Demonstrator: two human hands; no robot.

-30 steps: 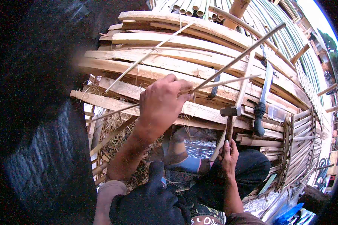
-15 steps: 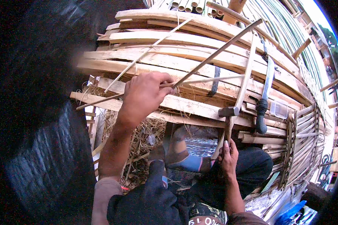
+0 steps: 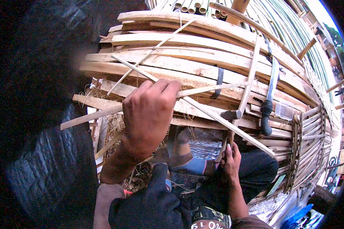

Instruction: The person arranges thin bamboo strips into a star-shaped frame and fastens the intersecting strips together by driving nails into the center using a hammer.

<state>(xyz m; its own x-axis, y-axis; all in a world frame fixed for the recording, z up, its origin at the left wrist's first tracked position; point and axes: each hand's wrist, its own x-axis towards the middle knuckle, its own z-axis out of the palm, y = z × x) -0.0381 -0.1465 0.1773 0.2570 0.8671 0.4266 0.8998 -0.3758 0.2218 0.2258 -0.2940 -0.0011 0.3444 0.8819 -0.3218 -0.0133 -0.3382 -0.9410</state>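
My left hand (image 3: 151,110), back upward, is closed around two thin wooden strips that cross at its fingers. One strip (image 3: 214,88) runs from lower left to right; the other strip (image 3: 233,128) slants from upper left down to the right. The exact grip is hidden under the hand. Lower right, my right hand (image 3: 232,162) is wrapped round the handle of a hammer (image 3: 230,115), whose head points up beside the slats. Behind my left hand lies another thin stick (image 3: 153,49) across the pale wooden slats (image 3: 202,57).
A long knife (image 3: 272,86) with a black-wrapped handle lies on the slats at right, near a clear plastic box (image 3: 284,111). A flat pale strip (image 3: 250,72) rests crosswise there. Cut bamboo poles (image 3: 193,7) are at the back. Dark sheeting (image 3: 46,152) hangs at left.
My left hand has turned over and come nearer. The crossed strips turned with it: one end that pointed to the upper right now reaches down to the right. The hammer barely moved.
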